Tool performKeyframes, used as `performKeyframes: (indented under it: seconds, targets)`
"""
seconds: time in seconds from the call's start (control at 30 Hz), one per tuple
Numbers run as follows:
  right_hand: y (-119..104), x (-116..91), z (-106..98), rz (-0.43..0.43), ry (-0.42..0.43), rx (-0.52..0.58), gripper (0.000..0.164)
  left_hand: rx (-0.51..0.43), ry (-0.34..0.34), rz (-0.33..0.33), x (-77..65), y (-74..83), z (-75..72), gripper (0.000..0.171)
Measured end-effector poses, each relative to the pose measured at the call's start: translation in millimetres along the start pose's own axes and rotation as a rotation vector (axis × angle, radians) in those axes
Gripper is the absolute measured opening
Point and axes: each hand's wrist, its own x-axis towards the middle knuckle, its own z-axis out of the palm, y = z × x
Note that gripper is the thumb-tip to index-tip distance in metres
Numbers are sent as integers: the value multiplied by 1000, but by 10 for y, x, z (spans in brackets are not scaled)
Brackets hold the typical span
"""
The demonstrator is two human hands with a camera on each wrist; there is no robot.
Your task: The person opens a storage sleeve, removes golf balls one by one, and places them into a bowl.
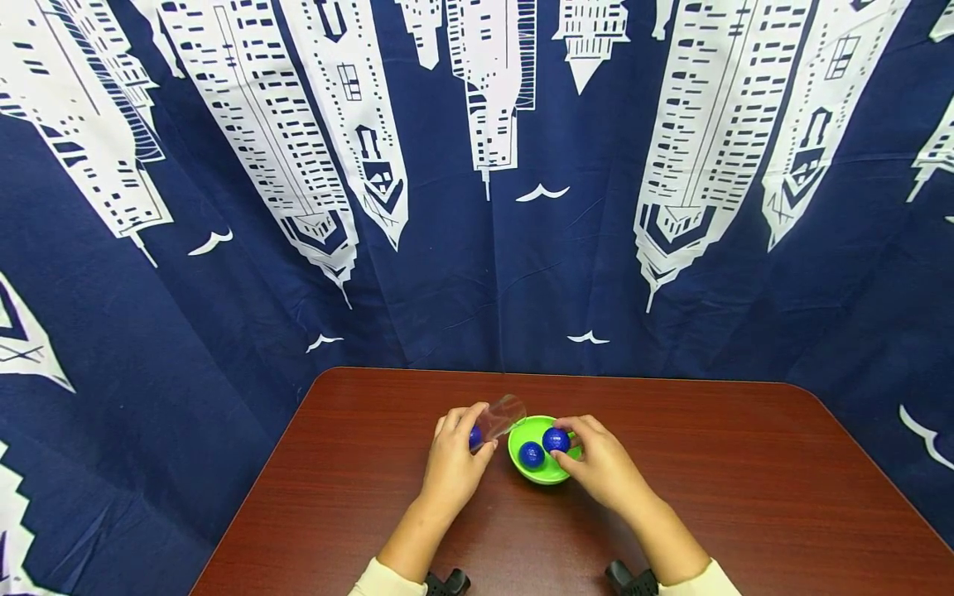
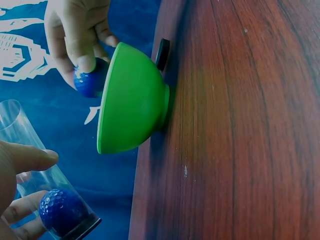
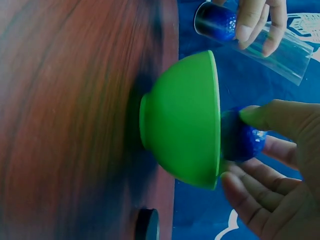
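Observation:
My left hand point(image 1: 453, 459) grips a clear tube point(image 1: 505, 415), tilted with its open mouth toward the bowl. One dimpled blue golf ball point(image 2: 62, 212) sits inside at the tube's dark closed end. Between thumb and fingers, my right hand point(image 1: 607, 468) pinches another blue golf ball point(image 1: 556, 439). That ball is at the rim of a green bowl point(image 2: 132, 100), partly behind it in the right wrist view. Inside the bowl lies a further blue golf ball point(image 1: 532, 454), which the bowl's wall hides from both wrist views.
The bowl stands on a reddish-brown wooden table point(image 1: 358, 480). A small black disc point(image 3: 147, 224) lies on the tabletop near the bowl, on the right-hand side. Behind the table hangs a dark blue cloth point(image 1: 447, 273) printed with white buildings and birds.

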Motion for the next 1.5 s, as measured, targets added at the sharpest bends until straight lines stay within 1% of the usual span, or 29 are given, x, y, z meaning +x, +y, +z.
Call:
performKeyframes:
  seconds: [0.07, 0.17, 0.33, 0.6, 0.87, 1.17, 1.3, 1.5]
  targets:
    - [-1, 8, -1, -21, -16, -73, 36, -9, -1, -1, 0, 0, 2, 55]
    - [-6, 17, 3, -50, -45, -153, 35, -17, -5, -3, 1, 1, 2, 55]
    - [-32, 43, 13, -74, -74, -215, 35, -23, -23, -19, -1, 1, -5, 54]
    - [-104, 109, -6, -56, -151, -272, 34, -45, -27, -38, -1, -7, -7, 54]
    - [-141, 153, -41, -93, -195, -337, 32, -49, -33, -36, -1, -14, 12, 54]
    - [-194, 214, -53, -125, -301, -390, 28, -47, -28, -22, -22, -16, 13, 54]
    - [-216, 231, -60, -119, -322, -391, 26, -40, -26, -16, -26, -15, 12, 54]
    - [-227, 256, -60, -79, -345, -386, 29, -40, -22, -13, -25, -8, 18, 54]
